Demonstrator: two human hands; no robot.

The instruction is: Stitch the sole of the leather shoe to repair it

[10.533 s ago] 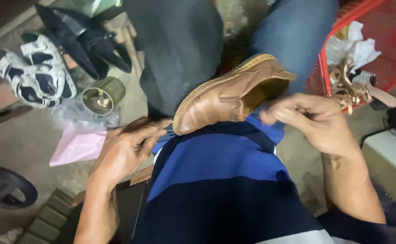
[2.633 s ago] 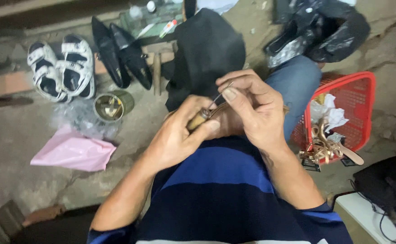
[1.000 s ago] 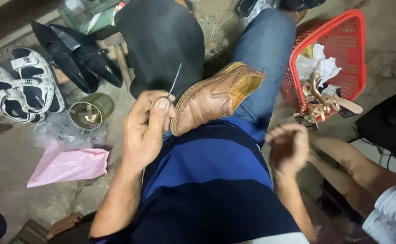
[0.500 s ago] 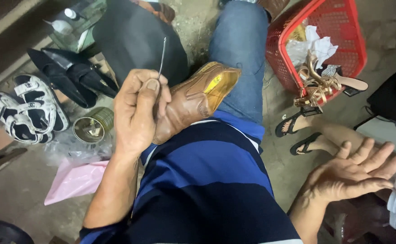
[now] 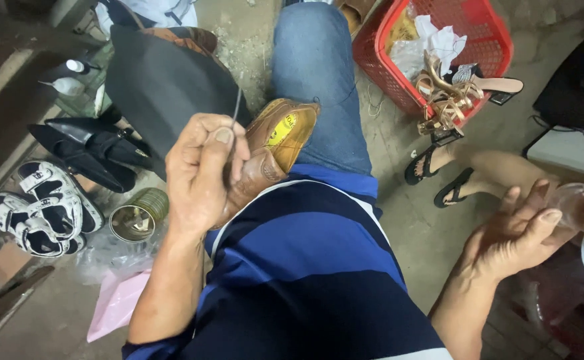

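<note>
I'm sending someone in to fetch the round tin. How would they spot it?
Start at the person's left hand holding a needle. On the ground just beside the wrist lies an open round metal tin, between the black-and-white sandals and the pink plastic bag. It is the only shiny round thing there.

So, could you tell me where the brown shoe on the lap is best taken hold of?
Grip the brown shoe at its open heel collar, from the right: the left hand with its needle covers the toe end, and the opening faces up.
</note>
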